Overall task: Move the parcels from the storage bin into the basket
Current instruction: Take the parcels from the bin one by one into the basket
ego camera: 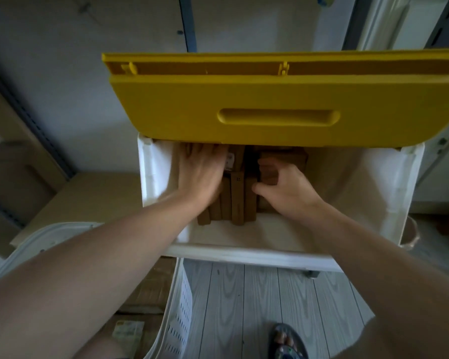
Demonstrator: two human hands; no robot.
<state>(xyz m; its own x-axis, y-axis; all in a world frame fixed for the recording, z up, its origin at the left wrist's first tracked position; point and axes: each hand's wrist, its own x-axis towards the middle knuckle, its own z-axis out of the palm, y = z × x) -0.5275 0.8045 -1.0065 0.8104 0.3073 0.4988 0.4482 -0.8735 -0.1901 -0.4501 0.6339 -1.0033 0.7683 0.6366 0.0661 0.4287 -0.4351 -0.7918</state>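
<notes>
A white storage bin (246, 255) stands open in front of me, its yellow lid (270, 99) flipped up at the back. Several brown cardboard parcels (237, 200) stand on edge inside it. My left hand (200, 172) lies flat on the left side of the parcel stack, fingers spread. My right hand (285, 185) curls around the parcels on the right, thumb against their near side. A white perforated basket (178, 314) sits low at my left and holds brown parcels (145, 291).
Grey wood-plank floor (257, 301) shows below the bin, with my sandalled foot (285, 343) on it. A beige low surface (94, 195) stands to the left of the bin. Shelving uprights rise at the left and right edges.
</notes>
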